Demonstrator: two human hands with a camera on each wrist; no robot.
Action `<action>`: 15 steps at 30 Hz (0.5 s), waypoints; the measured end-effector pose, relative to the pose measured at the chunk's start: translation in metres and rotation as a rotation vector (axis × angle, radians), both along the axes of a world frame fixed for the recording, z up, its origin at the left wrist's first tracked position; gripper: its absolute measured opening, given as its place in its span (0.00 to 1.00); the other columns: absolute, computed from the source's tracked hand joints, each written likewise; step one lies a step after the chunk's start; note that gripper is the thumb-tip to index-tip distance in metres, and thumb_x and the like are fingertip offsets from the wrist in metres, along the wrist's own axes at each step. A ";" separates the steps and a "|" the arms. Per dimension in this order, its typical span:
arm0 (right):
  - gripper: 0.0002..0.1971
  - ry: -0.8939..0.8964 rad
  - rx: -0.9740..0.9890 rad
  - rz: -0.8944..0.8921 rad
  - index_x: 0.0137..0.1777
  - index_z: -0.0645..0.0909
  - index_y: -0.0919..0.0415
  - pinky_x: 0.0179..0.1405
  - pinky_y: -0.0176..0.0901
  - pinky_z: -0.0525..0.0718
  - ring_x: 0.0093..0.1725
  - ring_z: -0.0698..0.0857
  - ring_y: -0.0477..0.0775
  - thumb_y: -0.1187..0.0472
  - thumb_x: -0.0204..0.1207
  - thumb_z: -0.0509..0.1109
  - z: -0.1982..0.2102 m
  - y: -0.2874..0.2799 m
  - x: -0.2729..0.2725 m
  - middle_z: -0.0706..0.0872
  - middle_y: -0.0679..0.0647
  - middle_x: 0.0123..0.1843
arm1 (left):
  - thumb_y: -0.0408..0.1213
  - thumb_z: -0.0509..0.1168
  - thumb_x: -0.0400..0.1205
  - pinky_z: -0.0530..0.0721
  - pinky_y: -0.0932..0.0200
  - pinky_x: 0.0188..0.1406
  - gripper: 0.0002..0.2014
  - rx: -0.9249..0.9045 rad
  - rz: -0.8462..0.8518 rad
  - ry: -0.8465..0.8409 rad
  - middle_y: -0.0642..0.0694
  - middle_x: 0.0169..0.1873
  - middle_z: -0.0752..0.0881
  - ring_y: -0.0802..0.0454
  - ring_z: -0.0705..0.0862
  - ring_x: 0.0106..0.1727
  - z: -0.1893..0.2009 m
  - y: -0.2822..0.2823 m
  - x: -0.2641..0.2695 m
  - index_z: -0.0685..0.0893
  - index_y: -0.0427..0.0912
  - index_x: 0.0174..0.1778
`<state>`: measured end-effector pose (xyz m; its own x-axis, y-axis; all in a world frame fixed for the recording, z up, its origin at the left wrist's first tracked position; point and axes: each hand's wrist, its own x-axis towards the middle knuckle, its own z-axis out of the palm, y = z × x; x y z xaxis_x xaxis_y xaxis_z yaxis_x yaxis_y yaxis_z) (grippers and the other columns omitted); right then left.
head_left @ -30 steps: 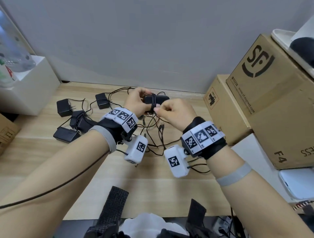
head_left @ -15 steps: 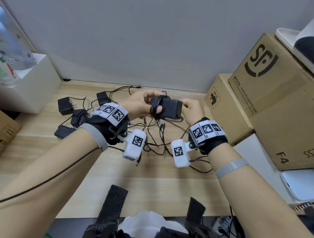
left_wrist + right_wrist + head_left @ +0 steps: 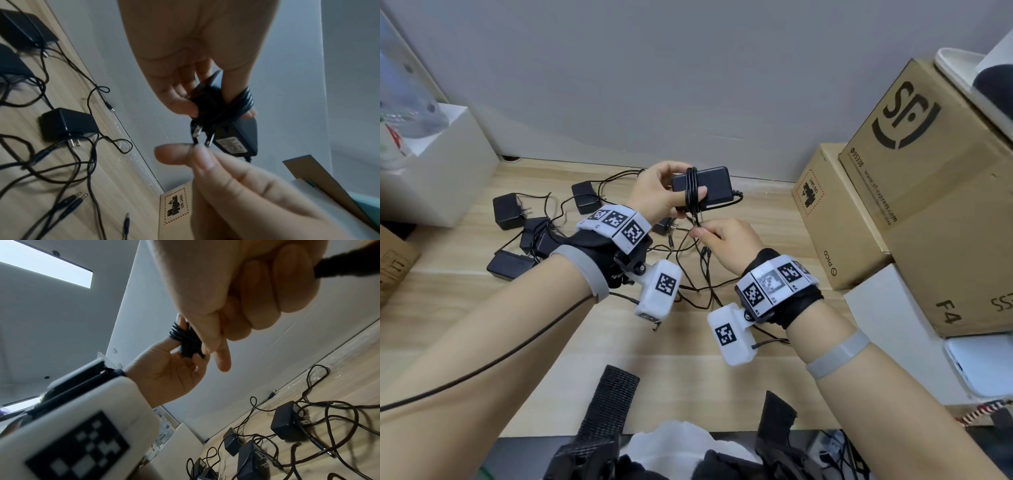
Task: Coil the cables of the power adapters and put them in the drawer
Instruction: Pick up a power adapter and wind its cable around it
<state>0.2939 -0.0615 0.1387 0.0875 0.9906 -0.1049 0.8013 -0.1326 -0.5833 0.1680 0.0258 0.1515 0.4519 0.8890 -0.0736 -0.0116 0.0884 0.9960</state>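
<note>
Right hand (image 3: 726,240) now dropped below adapter (image 3: 714,186), pinching cable (image 3: 692,192) tail; left hand (image 3: 659,195) clamps wound turns under thumb. Wrapping apparently near done; drawer unseen.

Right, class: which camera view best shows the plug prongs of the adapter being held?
The left wrist view: the adapter's two plug prongs point at the camera, just above the right hand's pinch. In the head view the prongs are not visible on the adapter. The right wrist view mostly hides them behind fingers.
</note>
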 end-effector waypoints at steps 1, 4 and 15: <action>0.16 -0.013 -0.002 0.007 0.48 0.86 0.60 0.38 0.44 0.72 0.38 0.76 0.56 0.51 0.82 0.59 0.001 -0.001 0.000 0.76 0.49 0.27 | 0.28 0.75 0.71 0.85 0.54 0.31 0.15 0.015 0.004 0.017 0.50 0.43 0.83 0.51 0.84 0.38 -0.001 0.000 0.000 0.79 0.49 0.45; 0.16 -0.024 0.021 0.025 0.45 0.85 0.61 0.31 0.43 0.66 0.36 0.73 0.54 0.53 0.81 0.60 0.005 -0.004 0.000 0.71 0.47 0.25 | 0.28 0.76 0.69 0.87 0.50 0.33 0.17 0.055 0.006 0.067 0.48 0.43 0.83 0.50 0.83 0.41 -0.001 -0.002 0.000 0.78 0.48 0.46; 0.11 0.473 0.282 -0.129 0.39 0.81 0.49 0.28 0.36 0.73 0.22 0.74 0.41 0.67 0.77 0.66 0.024 -0.009 0.003 0.76 0.43 0.21 | 0.32 0.76 0.70 0.87 0.37 0.45 0.21 0.071 -0.051 0.224 0.36 0.51 0.86 0.37 0.87 0.49 -0.007 -0.006 -0.011 0.79 0.47 0.57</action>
<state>0.2973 -0.0707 0.1631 0.2177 0.9704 0.1047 0.4318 0.0005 -0.9020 0.1573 0.0194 0.1448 0.4756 0.8721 -0.1153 0.2132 0.0129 0.9769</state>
